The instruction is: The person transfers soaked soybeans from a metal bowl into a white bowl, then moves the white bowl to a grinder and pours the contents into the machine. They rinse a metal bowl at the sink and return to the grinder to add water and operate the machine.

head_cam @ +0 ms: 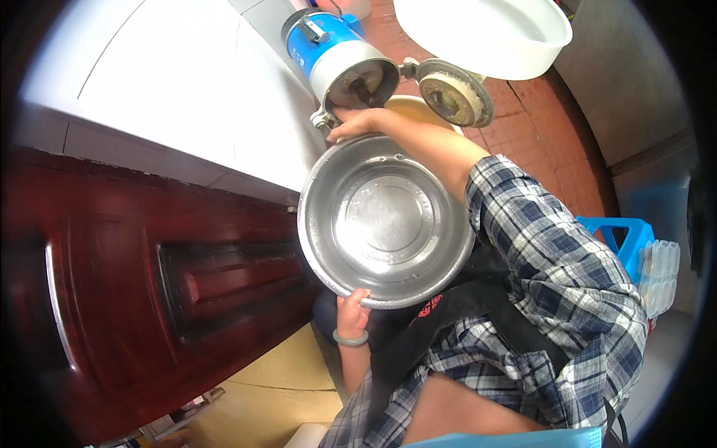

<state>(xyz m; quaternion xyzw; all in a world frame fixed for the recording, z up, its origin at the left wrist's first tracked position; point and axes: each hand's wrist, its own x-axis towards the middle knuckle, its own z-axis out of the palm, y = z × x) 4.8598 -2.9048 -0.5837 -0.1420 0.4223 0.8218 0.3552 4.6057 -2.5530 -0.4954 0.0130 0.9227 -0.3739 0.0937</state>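
My left hand (352, 316), with a pale bangle at the wrist, grips the near rim of a round stainless steel basin (385, 214). The basin is tilted so its inside faces me; only a few wet spots show in it. Past the far rim, my right hand (355, 123) reaches to the lower edge of the open mouth of a blue and grey electric grinder (336, 50). Some of its fingers are hidden inside the mouth. The grinder's hinged round lid (455, 94) hangs open to the right, with pale residue around its inner ring. A yellowish container (420, 106) shows partly behind my right forearm.
A large white plastic tub (526, 59) stands at the upper right on red floor tiles (526, 123). A dark red panelled door (112, 269) is at left, beside white wall tiles (185, 84). A blue plastic stool (619, 232) and clear egg cartons (661, 277) sit at right.
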